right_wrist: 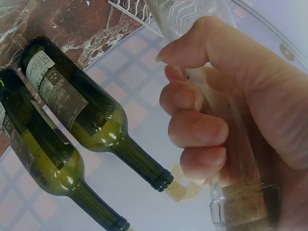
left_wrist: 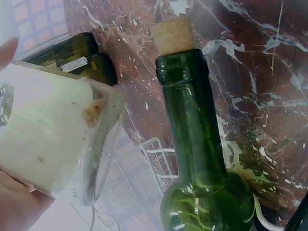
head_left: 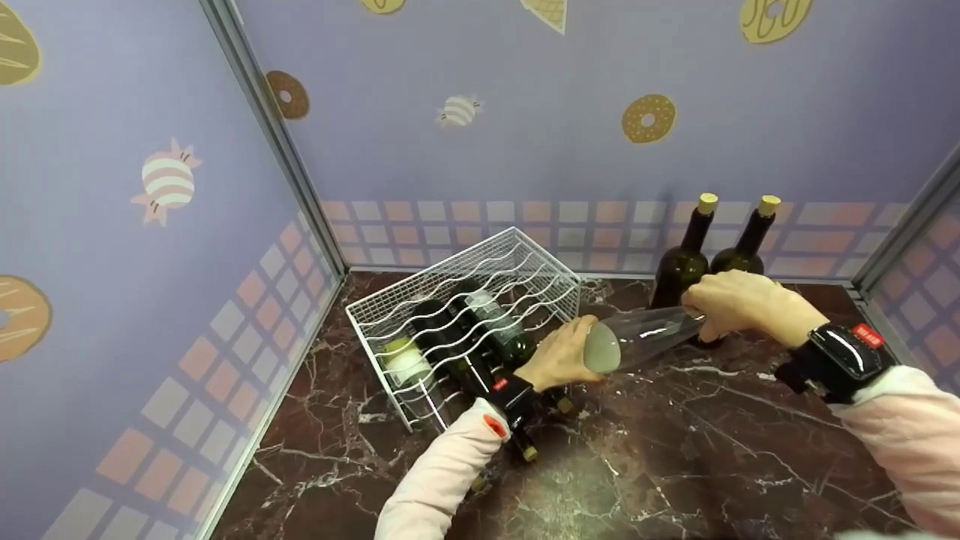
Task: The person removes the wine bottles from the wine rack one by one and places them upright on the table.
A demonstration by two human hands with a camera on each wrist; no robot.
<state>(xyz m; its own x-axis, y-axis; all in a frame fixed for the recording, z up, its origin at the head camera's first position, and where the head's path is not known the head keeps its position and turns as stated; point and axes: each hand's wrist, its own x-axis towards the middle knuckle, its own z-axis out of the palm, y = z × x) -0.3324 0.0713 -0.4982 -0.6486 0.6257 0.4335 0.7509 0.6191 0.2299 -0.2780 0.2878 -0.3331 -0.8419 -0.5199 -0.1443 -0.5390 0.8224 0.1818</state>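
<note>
Right of rack [head_left: 435,271]: clear bottle [head_left: 652,337]. Right hand [head_left: 739,304] fingers wrap neck [right_wrist: 243,168], left hand [head_left: 561,354] fingers grip base [head_left: 602,348]. Best: support both ends.

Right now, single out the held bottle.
The clear corked bottle, held between the left hand and right hand; two dark bottles stand by the wall, the others lie in the white wire rack.
</note>
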